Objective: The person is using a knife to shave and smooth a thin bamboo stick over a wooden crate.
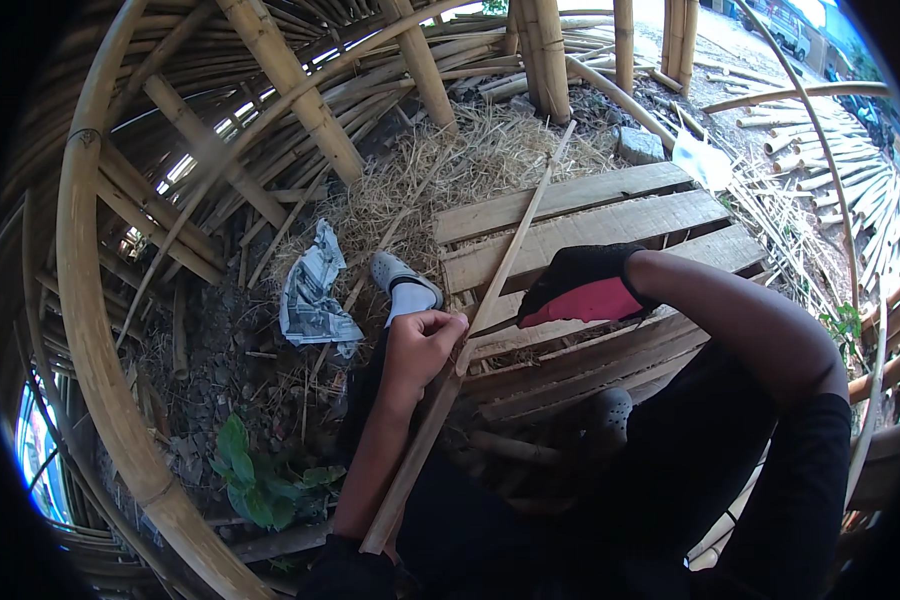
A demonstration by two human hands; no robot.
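A long, thin bamboo strip (475, 325) runs diagonally through the middle of the view, from the person's lap at the lower left up across a wooden pallet (610, 215) to the straw beyond. The left hand (422, 345) grips it about midway — bare, fingers (440, 322) clenched around the strip, the forearm rising from the lower edge. The right hand (580, 285) wears a black glove with a red palm and rests just beside the strip, on its right, above the pallet boards; whether its fingers press the strip or hold anything cannot be told from here. A foot in a grey clog (402, 275) with a white sock sits just left of the left hand, at the pallet's edge, and a second grey clog (610, 408) shows lower down, near the dark trousers. Further left, a crumpled sheet of newspaper (315, 295) lies on the dirt and dry straw (460, 160). A small green plant (250, 480) grows in the soil below it. Around all this, thick curved bamboo poles (85, 330) form a rounded frame — more cut bamboo (850, 165) lies piled at the upper right.
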